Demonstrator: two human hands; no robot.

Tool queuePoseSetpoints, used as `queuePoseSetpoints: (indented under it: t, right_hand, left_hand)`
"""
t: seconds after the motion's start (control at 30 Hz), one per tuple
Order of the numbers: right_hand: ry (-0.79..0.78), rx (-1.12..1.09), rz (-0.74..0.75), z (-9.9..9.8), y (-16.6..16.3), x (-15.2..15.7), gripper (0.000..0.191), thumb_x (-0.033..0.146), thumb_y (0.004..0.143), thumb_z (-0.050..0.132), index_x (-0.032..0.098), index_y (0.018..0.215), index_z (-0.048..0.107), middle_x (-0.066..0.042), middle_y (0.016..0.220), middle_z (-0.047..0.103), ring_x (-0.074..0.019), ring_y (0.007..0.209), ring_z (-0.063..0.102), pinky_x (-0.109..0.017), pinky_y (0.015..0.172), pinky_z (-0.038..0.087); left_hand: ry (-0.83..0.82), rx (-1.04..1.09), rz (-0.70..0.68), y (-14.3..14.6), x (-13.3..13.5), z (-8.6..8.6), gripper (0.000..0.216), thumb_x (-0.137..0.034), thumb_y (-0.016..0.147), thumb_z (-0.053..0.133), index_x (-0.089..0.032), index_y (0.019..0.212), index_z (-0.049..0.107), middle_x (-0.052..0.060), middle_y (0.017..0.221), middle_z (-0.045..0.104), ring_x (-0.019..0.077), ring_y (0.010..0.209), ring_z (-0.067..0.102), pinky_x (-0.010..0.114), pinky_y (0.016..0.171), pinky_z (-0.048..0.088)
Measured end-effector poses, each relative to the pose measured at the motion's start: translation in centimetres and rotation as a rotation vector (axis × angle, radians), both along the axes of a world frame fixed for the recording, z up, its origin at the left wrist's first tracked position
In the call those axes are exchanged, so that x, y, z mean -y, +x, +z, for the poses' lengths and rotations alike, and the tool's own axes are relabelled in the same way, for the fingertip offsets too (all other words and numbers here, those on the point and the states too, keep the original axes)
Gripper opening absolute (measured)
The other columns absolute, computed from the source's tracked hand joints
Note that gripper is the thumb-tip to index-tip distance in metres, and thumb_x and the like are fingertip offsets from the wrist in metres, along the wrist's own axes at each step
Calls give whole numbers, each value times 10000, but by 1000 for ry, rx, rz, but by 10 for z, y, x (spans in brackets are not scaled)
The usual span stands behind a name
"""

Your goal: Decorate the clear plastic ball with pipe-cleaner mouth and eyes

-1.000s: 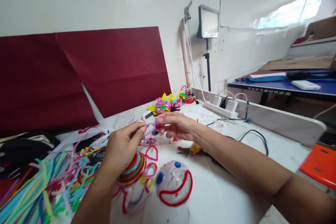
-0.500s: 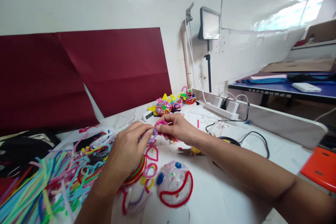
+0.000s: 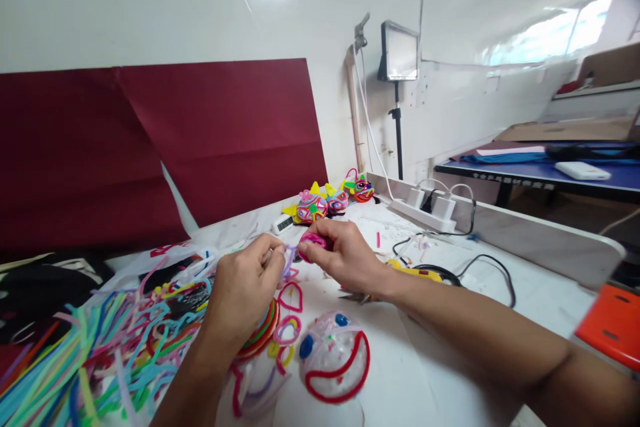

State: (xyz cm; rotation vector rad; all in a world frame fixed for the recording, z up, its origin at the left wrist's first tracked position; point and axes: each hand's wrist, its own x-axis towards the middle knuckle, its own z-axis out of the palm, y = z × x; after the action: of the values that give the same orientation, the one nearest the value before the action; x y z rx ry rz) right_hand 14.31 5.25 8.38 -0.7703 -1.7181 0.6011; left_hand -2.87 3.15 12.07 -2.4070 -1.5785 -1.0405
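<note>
My right hand (image 3: pixel 345 255) is closed around a pink coil of pipe cleaner (image 3: pixel 313 240), pinched between thumb and fingers. Opposite it, my left hand (image 3: pixel 245 283) pinches a light purple pipe cleaner (image 3: pixel 289 260), whose curved part hangs between the hands. Below them a clear ball (image 3: pixel 325 355) rests on the table, with blue coiled eyes and a red mouth outline. Pink pipe-cleaner loops (image 3: pixel 290 297) lie to its left. A round multicoloured coiled piece (image 3: pixel 265 333) is partly hidden by my left hand.
A heap of loose pipe cleaners (image 3: pixel 95 347) covers the left side. Decorated fish-like balls (image 3: pixel 313 205) stand at the back, beside a small white digital display (image 3: pixel 283 224). A yellow tool (image 3: pixel 425 272), a black cable (image 3: pixel 503 273) and a power strip (image 3: pixel 425 212) are on the right.
My hands have moved slightly apart. The pink coil now shows more fully in my right hand, and the purple pipe cleaner shows between the hands.
</note>
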Motion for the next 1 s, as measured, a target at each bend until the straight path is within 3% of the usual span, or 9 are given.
queuePoseSetpoints:
  t: [0.13, 0.27, 0.37, 0.5, 0.63, 0.77, 1.0]
  right_hand:
    - [236, 43, -99, 2, -1, 9, 162, 186, 840, 588, 144, 685, 563, 30, 610, 500, -80, 563, 437, -201, 533, 330]
    - [423, 66, -107, 2, -1, 16, 145, 155, 858, 572, 137, 714, 562, 12, 645, 513, -87, 589, 459, -205, 555, 348]
    - [443, 70, -77, 3, -2, 19, 144, 163, 867, 576, 133, 726, 574, 7, 657, 519, -85, 592, 458, -205, 555, 351]
    - [211, 13, -50, 1, -4, 14, 156, 233, 851, 615, 139, 727, 604, 21, 623, 522, -84, 569, 444, -204, 524, 333]
    - [-77, -42, 35, -2, -4, 6, 164, 288, 853, 604, 149, 767, 619, 15, 630, 569, -86, 548, 476, -202, 498, 338]
    - [-258, -101, 122, -1, -5, 3, 162, 291, 828, 626, 146, 761, 600, 14, 627, 582, -81, 512, 489, -200, 477, 370]
    - [-522, -203, 201, 11, -7, 7, 126, 185, 780, 649, 137, 688, 577, 44, 517, 543, -48, 419, 437, -165, 405, 328]
  left_hand:
    - [4, 31, 55, 2, 1, 0, 236, -355, 831, 439, -217, 708, 585, -39, 487, 504, 150, 493, 527, 265, 537, 323]
    - [110, 81, 317, -11, -5, 3, 192, -328, 804, 451, -220, 721, 587, -15, 485, 557, 185, 500, 565, 293, 549, 341]
    - [69, 254, 272, -21, -8, 6, 170, -352, 814, 505, -226, 792, 616, -34, 493, 589, 164, 479, 579, 275, 555, 398]
    - [28, 720, 68, -21, -10, 7, 150, -354, 777, 612, -215, 826, 638, -29, 637, 657, 92, 438, 501, 203, 433, 371]
    - [-111, 1192, -160, -17, -11, 11, 120, -232, 680, 704, -166, 756, 640, -10, 610, 627, 86, 464, 487, 158, 366, 344]
    - [-231, 1442, -286, -17, -10, 18, 23, -117, 705, 671, -131, 718, 658, 11, 628, 616, 125, 590, 587, 143, 365, 392]
    - [-211, 1669, -322, -16, -13, 20, 245, -18, 837, 510, -109, 645, 632, 1, 611, 574, 88, 569, 592, 125, 429, 457]
